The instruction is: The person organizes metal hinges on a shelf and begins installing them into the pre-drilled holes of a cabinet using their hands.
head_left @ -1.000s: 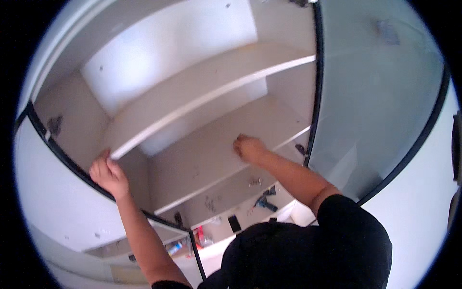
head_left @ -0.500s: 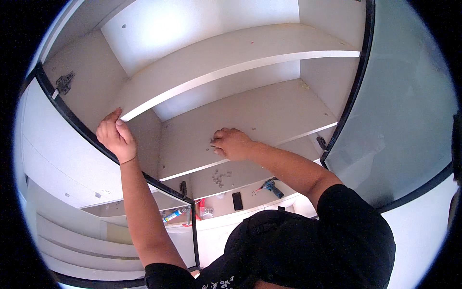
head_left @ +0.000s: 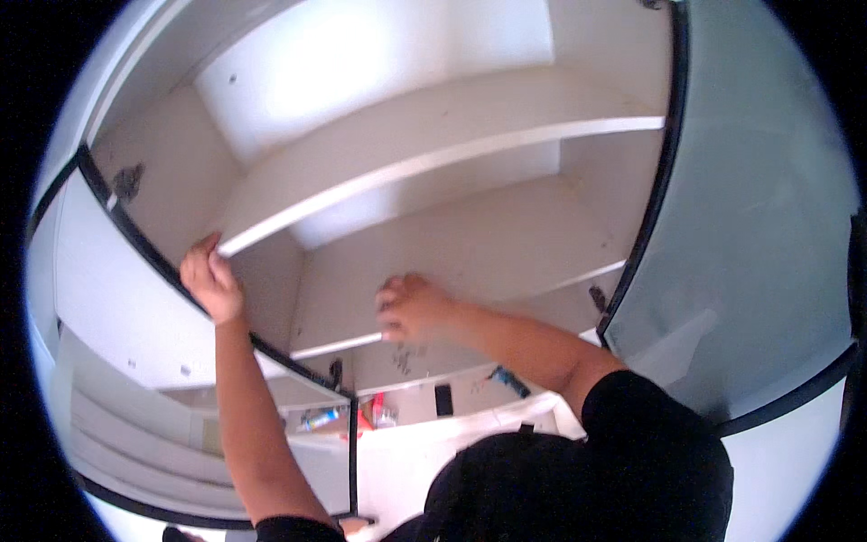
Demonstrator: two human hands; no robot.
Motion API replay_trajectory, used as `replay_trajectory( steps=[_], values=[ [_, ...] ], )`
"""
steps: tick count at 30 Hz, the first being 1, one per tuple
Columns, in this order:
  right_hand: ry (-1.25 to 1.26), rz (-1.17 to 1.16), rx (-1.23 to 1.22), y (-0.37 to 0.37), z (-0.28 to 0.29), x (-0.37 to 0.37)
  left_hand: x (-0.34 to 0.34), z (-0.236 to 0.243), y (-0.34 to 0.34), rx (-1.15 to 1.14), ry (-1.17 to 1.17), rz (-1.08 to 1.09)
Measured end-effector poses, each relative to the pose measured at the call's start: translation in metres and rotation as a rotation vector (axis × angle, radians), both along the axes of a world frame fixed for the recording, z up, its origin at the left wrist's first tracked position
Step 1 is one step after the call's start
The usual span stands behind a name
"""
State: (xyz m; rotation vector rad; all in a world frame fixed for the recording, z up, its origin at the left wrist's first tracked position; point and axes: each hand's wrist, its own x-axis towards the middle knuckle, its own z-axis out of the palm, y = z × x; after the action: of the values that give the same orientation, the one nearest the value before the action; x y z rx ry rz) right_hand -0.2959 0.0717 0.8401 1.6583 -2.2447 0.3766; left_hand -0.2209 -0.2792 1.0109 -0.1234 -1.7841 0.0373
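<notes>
"Head view: what's in the cabinet (head_left: 167, 135)?"

"Upper shelf (head_left: 433, 125), spanning it, front edge exposed, open room beneath."

"Held how?"

"Left hand (head_left: 212, 278) pinches the shelf's left front corner; right hand (head_left: 411, 308), below the shelf, curls, contents unclear."

"Labels?"

"Blue-white tube (head_left: 321, 419), below the shelf: too blurred."

Head-worn left fisheye | faces down past hands (head_left: 414, 309) into cabinet (head_left: 406, 54) | near; blur leaves depth uncertain
</notes>
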Motion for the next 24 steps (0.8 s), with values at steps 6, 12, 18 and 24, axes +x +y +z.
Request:
replay_trajectory(
  steps=[6,12,18,24],
  values=[
    [0.029,0.108,-0.06,0.018,-0.008,0.0,-0.007,0.004,0.01,-0.039,0.032,0.017],
    [-0.061,0.429,-0.706,0.1,0.106,0.031,0.005,0.006,0.004,-0.016,0.041,0.026],
    [-0.296,0.24,-1.342,0.227,0.271,0.029,-0.01,0.001,0.013,-0.024,0.061,0.034],
    [-0.511,0.692,-1.748,0.254,0.378,-0.05,-0.009,0.004,0.01,-0.019,0.059,0.069]
  ],
)
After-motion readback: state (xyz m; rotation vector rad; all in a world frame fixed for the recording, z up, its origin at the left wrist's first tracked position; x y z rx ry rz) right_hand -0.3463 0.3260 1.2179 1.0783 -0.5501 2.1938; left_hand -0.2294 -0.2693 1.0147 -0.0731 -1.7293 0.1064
